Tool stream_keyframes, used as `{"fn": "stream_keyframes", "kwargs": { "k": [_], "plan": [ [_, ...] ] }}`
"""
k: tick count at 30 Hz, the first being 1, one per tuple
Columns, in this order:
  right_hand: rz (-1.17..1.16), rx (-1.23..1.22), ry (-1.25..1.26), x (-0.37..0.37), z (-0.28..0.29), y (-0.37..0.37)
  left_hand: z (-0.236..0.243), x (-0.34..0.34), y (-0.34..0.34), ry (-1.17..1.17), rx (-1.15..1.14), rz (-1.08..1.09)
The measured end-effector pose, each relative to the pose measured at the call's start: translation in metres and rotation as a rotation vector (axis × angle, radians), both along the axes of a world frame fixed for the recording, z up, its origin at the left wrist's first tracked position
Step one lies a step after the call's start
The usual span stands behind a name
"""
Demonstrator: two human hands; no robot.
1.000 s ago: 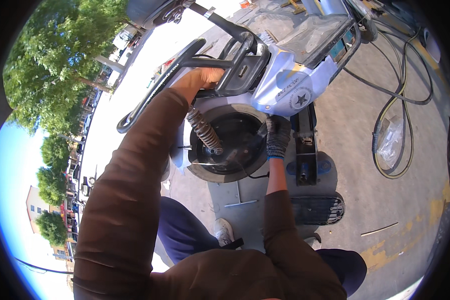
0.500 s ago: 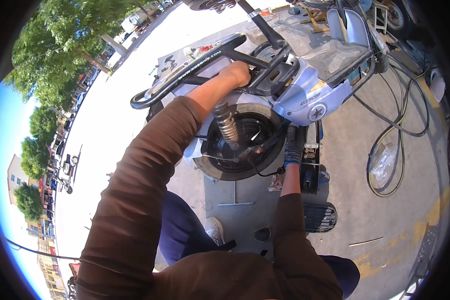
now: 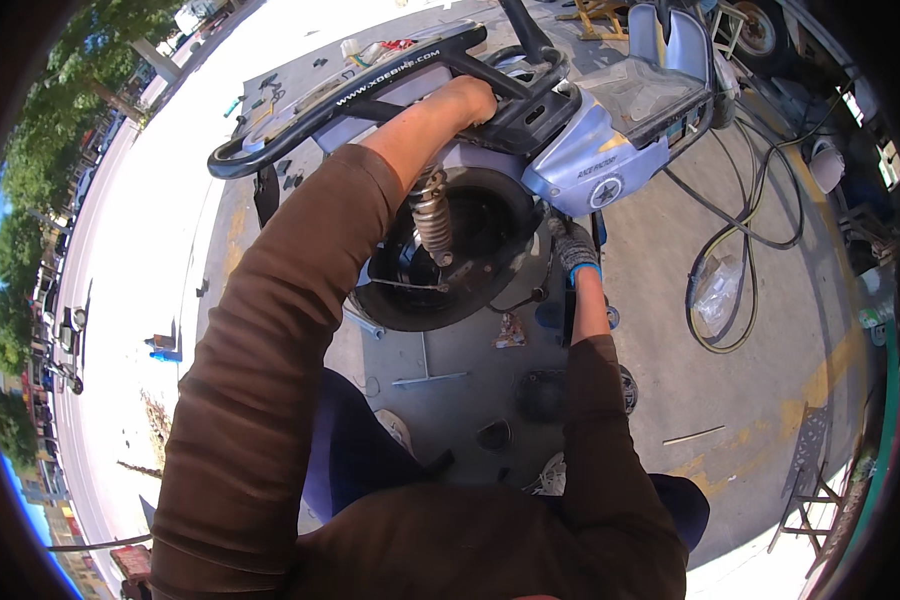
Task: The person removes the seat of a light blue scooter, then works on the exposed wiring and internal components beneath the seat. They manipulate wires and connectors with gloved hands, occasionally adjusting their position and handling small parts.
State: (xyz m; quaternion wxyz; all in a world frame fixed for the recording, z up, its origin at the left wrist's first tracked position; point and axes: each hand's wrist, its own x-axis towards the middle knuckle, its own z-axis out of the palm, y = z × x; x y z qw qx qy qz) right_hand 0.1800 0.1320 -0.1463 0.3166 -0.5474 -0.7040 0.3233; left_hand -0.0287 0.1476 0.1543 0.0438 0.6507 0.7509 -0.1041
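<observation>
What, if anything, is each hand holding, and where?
Left hand: at the black rack, grip hidden, can't tell. Right gloved hand: beside the wheel, hold can't be told.

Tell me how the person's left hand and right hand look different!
The left hand is bare, while the right hand wears a gray knit glove with a blue cuff. The left hand is at the black rack; the right hand is lower in view, beside the wheel. Both reach out of brown sleeves.
</observation>
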Motion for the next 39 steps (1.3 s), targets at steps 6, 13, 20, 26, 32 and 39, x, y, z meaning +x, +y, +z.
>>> {"fn": "stream_keyframes", "kwargs": {
  "k": [6, 13, 20, 26, 32, 39],
  "plan": [
    [0.189, 0.027, -0.02, -0.004, 0.194, -0.002, -0.003, -0.019, -0.012, -0.083, 0.066, -0.018],
    [0.433, 0.662, -0.22, -0.09, 0.296, 0.076, 0.001, -0.011, -0.009, -0.135, 0.052, 0.029],
    [1.019, 0.726, -0.819, -0.132, 0.298, 0.152, -0.009, -0.01, 0.0, -0.101, 0.014, 0.179],
    [0.98, 1.46, -1.123, -0.123, 0.287, 0.156, 0.002, -0.002, -0.01, -0.139, 0.038, 0.254],
    [0.854, 1.0, -0.629, -0.122, 0.305, 0.127, -0.009, -0.016, -0.004, 0.036, -0.021, -0.029],
    [0.565, 0.787, -0.294, -0.125, 0.321, 0.104, 0.0, 0.002, -0.038, -0.11, 0.233, 0.122]
  ]
}}
